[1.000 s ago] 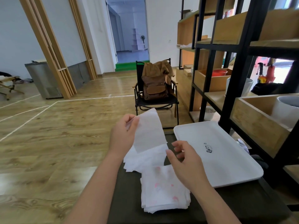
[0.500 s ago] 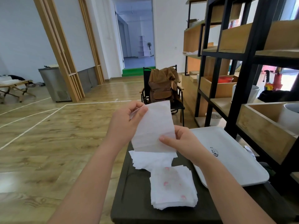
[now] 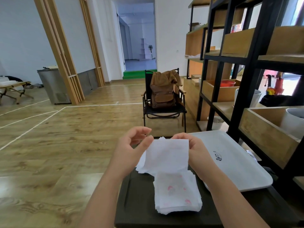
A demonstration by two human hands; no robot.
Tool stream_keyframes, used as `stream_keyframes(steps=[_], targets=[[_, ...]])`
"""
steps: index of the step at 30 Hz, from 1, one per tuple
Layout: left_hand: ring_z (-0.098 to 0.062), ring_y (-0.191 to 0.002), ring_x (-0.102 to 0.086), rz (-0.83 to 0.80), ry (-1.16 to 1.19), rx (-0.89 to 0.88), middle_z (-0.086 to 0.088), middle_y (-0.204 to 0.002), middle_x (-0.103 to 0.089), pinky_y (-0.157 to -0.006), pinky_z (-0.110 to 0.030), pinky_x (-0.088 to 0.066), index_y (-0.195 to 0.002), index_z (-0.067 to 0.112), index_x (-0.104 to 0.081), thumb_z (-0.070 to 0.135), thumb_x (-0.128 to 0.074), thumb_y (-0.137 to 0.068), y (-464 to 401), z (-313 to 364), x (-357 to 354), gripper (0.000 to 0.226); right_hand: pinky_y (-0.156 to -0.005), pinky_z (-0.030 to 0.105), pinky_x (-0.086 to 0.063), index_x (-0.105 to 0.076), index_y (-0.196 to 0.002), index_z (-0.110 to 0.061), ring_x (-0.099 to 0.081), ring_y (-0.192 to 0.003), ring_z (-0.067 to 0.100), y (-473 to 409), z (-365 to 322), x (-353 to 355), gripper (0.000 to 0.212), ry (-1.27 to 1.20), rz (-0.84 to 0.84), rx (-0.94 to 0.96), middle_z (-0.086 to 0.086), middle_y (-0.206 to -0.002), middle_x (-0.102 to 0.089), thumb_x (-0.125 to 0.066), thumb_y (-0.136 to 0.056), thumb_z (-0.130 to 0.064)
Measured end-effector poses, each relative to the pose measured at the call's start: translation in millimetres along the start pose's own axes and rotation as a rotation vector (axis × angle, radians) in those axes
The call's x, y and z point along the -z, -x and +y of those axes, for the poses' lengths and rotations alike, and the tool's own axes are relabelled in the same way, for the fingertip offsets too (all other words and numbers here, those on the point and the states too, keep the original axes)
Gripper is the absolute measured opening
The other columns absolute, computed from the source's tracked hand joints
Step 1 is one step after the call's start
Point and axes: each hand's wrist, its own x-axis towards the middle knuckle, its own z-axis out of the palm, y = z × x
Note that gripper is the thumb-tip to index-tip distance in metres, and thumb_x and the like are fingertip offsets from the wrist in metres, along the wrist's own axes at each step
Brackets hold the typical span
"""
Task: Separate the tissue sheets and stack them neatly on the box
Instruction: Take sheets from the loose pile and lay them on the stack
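Note:
A white tissue sheet (image 3: pixel 167 156) is held up flat between my two hands above a dark box (image 3: pixel 138 201). My left hand (image 3: pixel 133 148) pinches its upper left corner with thumb and fingers. My right hand (image 3: pixel 195 149) grips its right edge. Below it, on the box, lies a neat stack of tissue sheets (image 3: pixel 177 194) with faint pink marks. A looser pile of white tissue (image 3: pixel 144 167) lies just behind the stack, partly hidden by the held sheet.
A white tray (image 3: pixel 233 165) sits on the box's right side. A black and wood shelf unit (image 3: pixel 243 89) stands close on the right. A folding chair with a brown backpack (image 3: pixel 162 96) stands ahead. Wooden floor stretches to the left.
Both hands have lowered the sheet toward the box. My right hand, free a second ago, now holds the sheet's right edge, and the sheet is spread wider between the hands.

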Motion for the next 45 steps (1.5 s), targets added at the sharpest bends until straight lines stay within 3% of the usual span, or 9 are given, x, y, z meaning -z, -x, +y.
stream_keyframes(steps=[4,7,10,13,15,19,28,35,45], targets=[[0.004,-0.106,-0.062,-0.101,-0.017,0.063,0.027,-0.110,-0.068,-0.085,-0.013,-0.048,-0.107,0.051,-0.068,0.049,-0.073,-0.074,2.4,-14.2,-9.9,0.034,-0.058,0.031,-0.058,-0.072,-0.084,-0.024,-0.071,-0.079,0.019,6.4,-0.3,3.3,0.014,-0.025,0.009,0.061,-0.001,-0.086,-0.073,-0.076,-0.081,-0.011],[-0.010,-0.097,-0.069,-0.114,0.027,0.112,0.013,-0.096,-0.075,-0.086,-0.029,-0.052,-0.095,0.039,-0.075,0.034,-0.075,-0.083,3.0,-15.9,-18.4,0.013,-0.058,0.031,-0.057,-0.072,-0.088,-0.016,-0.070,-0.079,0.020,9.3,-0.2,6.9,0.013,-0.025,0.021,0.066,0.001,-0.086,-0.072,-0.075,-0.080,-0.006],[-0.005,-0.076,-0.068,-0.053,0.121,0.096,0.006,-0.081,-0.076,-0.069,-0.017,-0.050,-0.083,0.025,-0.077,0.015,-0.071,-0.090,4.3,-16.3,-26.0,0.013,-0.061,0.032,-0.058,-0.074,-0.089,-0.022,-0.070,-0.081,0.018,12.6,3.8,10.9,0.008,-0.046,0.031,0.000,0.001,-0.087,-0.073,-0.072,-0.085,-0.015],[-0.002,-0.069,-0.062,-0.013,0.152,0.108,0.009,-0.074,-0.071,-0.062,-0.011,-0.046,-0.081,0.025,-0.074,0.016,-0.067,-0.093,7.1,-16.5,-31.5,0.017,-0.074,0.019,-0.056,-0.075,-0.089,-0.040,-0.068,-0.090,0.001,18.2,10.8,13.9,0.033,-0.041,0.099,-0.128,-0.017,-0.088,-0.074,-0.045,-0.101,-0.036],[-0.005,-0.067,-0.059,-0.027,0.139,0.118,0.009,-0.072,-0.068,-0.061,-0.017,-0.045,-0.082,0.028,-0.071,0.020,-0.063,-0.096,11.2,-19.0,-35.5,0.018,-0.090,0.038,-0.055,-0.073,-0.100,-0.025,-0.068,-0.098,0.014,21.2,17.7,15.1,0.045,-0.095,0.130,-0.231,-0.005,-0.095,-0.075,-0.032,-0.103,-0.043],[-0.010,-0.063,-0.051,-0.026,0.089,0.136,0.008,-0.069,-0.063,-0.057,-0.031,-0.039,-0.088,0.030,-0.068,0.030,-0.058,-0.098,21.0,-25.2,-48.6,0.014,-0.068,0.041,-0.050,-0.058,-0.087,0.004,-0.054,-0.076,0.032,29.8,27.3,11.6,0.053,0.194,0.277,-0.077,0.023,-0.087,-0.056,-0.046,-0.095,-0.046],[0.003,-0.045,-0.043,0.007,-0.126,0.352,0.024,-0.049,-0.051,-0.041,-0.011,-0.029,-0.084,0.030,-0.064,0.030,-0.054,-0.097,47.3,-72.0,-76.4,0.017,-0.051,0.024,-0.024,-0.040,-0.061,-0.011,-0.029,-0.050,0.007,36.2,75.8,14.4,0.045,0.434,0.273,-0.255,-0.008,-0.054,-0.033,-0.049,-0.096,-0.037],[0.002,-0.051,-0.047,-0.016,-0.293,0.402,0.025,-0.059,-0.056,-0.046,-0.014,-0.035,-0.085,0.033,-0.056,0.033,-0.045,-0.101,60.4,-101.3,-80.7,0.019,-0.054,0.017,-0.035,-0.041,-0.064,-0.017,-0.040,-0.054,0.008,46.8,102.9,8.4,0.040,0.624,0.243,-0.312,-0.004,-0.058,-0.045,-0.043,-0.099,-0.036],[-0.006,-0.053,-0.055,0.117,-0.592,0.385,0.008,-0.055,-0.056,-0.046,-0.026,-0.034,-0.088,0.037,-0.043,0.062,-0.060,-0.079,57.7,-111.8,-63.2,0.032,-0.060,0.040,-0.058,-0.042,-0.076,-0.022,-0.061,-0.062,0.018,53.7,99.9,-4.0,0.031,0.632,0.334,-0.413,-0.003,-0.067,-0.056,-0.051,-0.090,-0.048]])
